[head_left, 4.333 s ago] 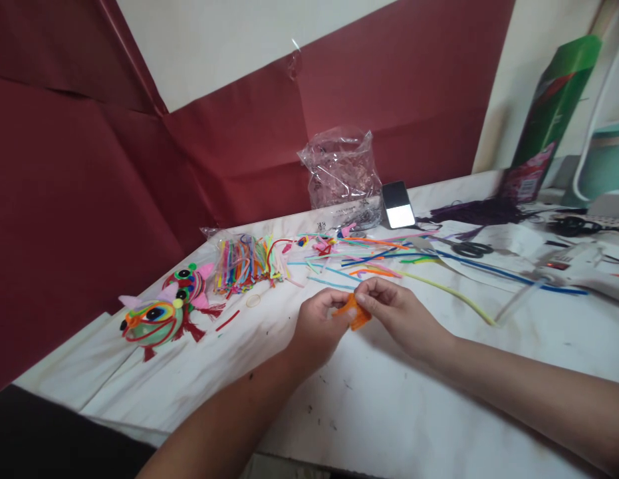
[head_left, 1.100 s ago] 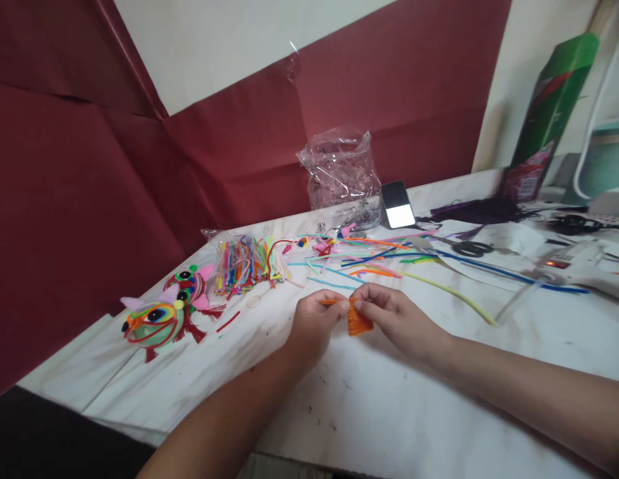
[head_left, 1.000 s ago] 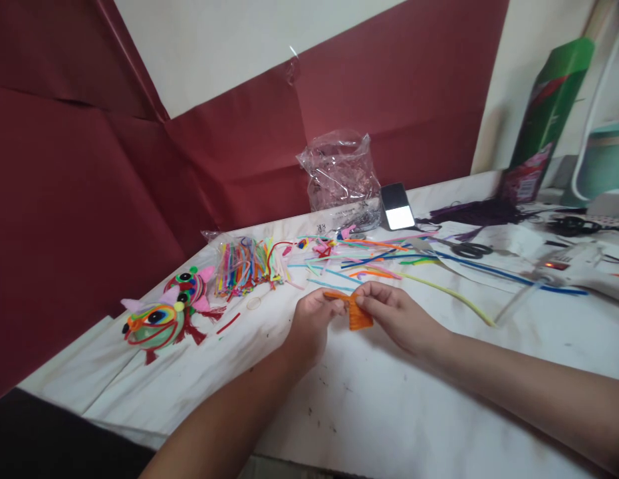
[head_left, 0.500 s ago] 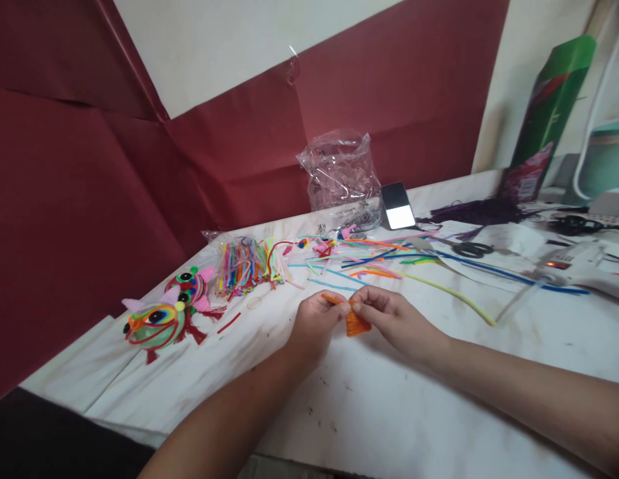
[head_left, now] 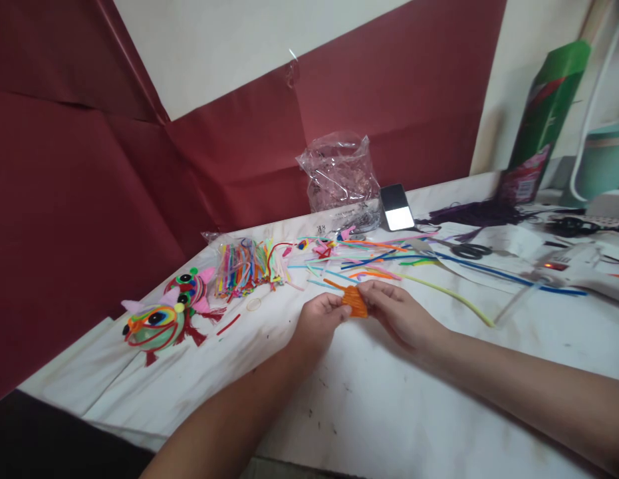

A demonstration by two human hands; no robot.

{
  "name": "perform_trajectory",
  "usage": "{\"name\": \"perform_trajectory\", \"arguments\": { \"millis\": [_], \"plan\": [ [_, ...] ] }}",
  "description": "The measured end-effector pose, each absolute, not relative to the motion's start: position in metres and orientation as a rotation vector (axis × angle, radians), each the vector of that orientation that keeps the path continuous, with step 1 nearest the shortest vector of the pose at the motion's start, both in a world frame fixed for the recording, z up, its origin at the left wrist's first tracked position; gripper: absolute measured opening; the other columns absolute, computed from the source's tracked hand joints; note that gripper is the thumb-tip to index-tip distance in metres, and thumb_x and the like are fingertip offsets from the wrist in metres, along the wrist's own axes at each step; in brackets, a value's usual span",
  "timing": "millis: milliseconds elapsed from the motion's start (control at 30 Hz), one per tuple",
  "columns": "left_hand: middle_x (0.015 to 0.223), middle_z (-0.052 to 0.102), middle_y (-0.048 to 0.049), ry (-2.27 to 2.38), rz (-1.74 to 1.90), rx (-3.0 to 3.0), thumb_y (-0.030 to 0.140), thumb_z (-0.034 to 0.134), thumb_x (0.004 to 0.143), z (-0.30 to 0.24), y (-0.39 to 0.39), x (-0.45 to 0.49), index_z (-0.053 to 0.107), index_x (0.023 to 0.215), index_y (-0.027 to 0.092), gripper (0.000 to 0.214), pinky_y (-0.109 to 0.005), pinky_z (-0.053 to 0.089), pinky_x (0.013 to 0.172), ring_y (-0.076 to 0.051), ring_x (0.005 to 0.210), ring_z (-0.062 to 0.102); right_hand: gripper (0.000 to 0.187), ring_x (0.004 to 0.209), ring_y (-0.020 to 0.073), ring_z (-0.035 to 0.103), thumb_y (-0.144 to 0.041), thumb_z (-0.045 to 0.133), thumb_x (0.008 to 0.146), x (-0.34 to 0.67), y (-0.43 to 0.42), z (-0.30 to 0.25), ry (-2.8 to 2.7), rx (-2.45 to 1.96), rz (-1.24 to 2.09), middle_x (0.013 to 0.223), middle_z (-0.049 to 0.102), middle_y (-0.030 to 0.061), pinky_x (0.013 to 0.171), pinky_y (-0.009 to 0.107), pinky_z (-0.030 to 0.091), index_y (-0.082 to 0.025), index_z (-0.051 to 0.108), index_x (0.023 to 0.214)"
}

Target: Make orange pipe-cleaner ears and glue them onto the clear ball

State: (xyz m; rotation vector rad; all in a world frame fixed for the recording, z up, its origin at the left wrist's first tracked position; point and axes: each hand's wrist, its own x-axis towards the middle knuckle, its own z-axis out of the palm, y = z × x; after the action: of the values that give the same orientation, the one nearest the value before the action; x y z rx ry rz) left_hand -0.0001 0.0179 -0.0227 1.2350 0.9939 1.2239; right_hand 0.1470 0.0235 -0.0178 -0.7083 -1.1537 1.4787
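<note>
On the left, the counter (head_left: 379, 406) is ending at a slanting edge beside a dark area (head_left: 50, 439); its near edge is running under the left forearm (head_left: 229, 406), and between that and the right forearm (head_left: 528, 372) the pale surface is leaving room toward the person. Two big-eyed figures (head_left: 157, 327) are sitting at left, a bundle of coloured pipe cleaners (head_left: 244, 267) is lying beyond, and scissors (head_left: 469, 250) and a glue gun (head_left: 573, 266) are resting at right — red sheeting (head_left: 229, 153) is covering the wall behind. Near the middle, the left hand (head_left: 319, 320) is keeping its grip clamped on an orange ribbed piece (head_left: 356, 304), and the right hand (head_left: 396, 309) is pinching its right side. A thin strand (head_left: 333, 285) is pointing away and leftward; the broader end is facing the person — its ridges are seemingly slanting, though blur is obscuring them.
</note>
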Motion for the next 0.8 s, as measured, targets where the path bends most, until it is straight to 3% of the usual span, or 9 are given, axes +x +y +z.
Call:
{"name": "perform_trajectory", "arguments": {
  "millis": [167,467,800],
  "plan": [
    [0.059,0.058,0.001,0.953,1.308,1.138,0.028,0.072,0.059,-0.0266,0.025,-0.0049,0.058,0.065,0.013,0.021,-0.024,0.036,0.064,-0.009,0.059,0.05,0.024,0.06,0.0108,0.048,-0.041,0.067,0.064,0.1472,0.0264,-0.0182,-1.065,-0.755,1.518,0.07,0.057,-0.0009,0.056,0.025,0.036,-0.018,0.062,0.068],
    [0.059,0.059,0.0002,0.97,1.331,1.07,0.028,0.075,0.055,-0.0259,0.0246,-0.0044,0.058,0.064,0.013,0.025,-0.024,0.036,0.061,-0.008,0.056,0.049,0.024,0.055,0.0115,0.048,-0.04,0.063,0.066,0.1466,0.0271,-0.0227,-1.08,-0.797,1.586,0.056,0.056,-0.0009,0.055,0.026,0.036,-0.017,0.06,0.068],
    [0.057,0.057,0.0016,0.998,1.316,1.141,0.028,0.071,0.06,-0.0297,0.0269,-0.005,0.058,0.066,0.013,0.021,-0.023,0.034,0.059,-0.007,0.054,0.046,0.026,0.056,0.0117,0.046,-0.042,0.064,0.067,0.1459,0.0239,-0.0216,-1.163,-0.792,1.571,0.058,0.054,-0.0014,0.056,0.027,0.036,-0.017,0.057,0.065]
  ]
}}
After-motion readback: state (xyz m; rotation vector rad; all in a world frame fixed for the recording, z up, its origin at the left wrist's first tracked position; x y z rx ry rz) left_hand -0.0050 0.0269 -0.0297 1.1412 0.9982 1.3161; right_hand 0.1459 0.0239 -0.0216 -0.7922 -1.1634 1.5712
